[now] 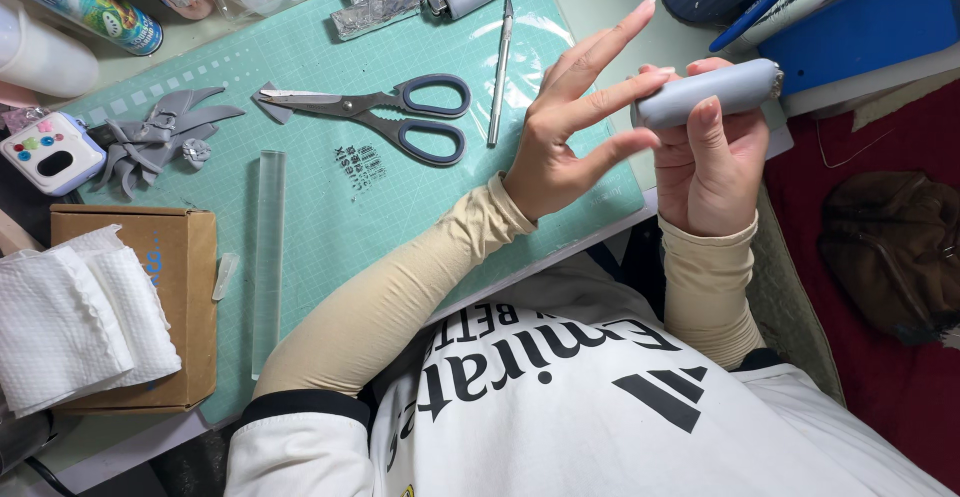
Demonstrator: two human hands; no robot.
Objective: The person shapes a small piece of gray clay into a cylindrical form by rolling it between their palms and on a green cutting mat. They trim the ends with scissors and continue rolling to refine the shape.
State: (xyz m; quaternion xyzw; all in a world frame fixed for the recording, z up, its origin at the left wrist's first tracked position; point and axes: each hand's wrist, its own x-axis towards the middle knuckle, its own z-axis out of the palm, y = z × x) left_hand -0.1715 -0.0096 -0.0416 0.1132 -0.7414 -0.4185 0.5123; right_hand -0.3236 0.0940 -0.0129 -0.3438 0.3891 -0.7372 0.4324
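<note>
A: Starting large: where does the work sit?
B: Above the bench's green cutting mat [320, 87], right of the scissors [375, 112].
A: The hands?
B: Right hand [712, 172] grips a smooth grey cylinder [705, 92], long axis left-to-right, tilted. Left hand [570, 132] is open, fingertips touching its near end.

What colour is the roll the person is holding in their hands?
The roll is a plain pale grey, seen best in the head view.

Right hand [712, 172] gripping grey roll [708, 93], scissors [375, 112]
</note>
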